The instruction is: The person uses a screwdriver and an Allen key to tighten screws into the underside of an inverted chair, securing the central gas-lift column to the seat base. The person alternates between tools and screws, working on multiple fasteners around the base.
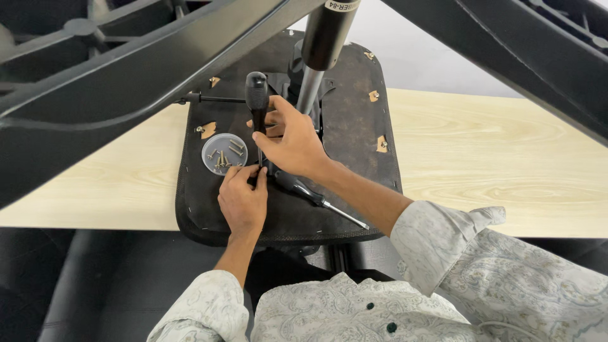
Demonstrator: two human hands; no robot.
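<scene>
An upturned office chair seat, black underside up, lies on a light wooden table. My right hand grips a black-handled screwdriver that stands upright over the seat's metal mechanism. My left hand pinches the screwdriver's tip area just below, fingers closed around its shaft or a screw; which one is hidden. A second screwdriver lies flat on the seat beside my right wrist.
A small round clear lid holding several screws sits on the seat left of my hands. The chair's gas cylinder rises from the mechanism, and black base legs span overhead across the view.
</scene>
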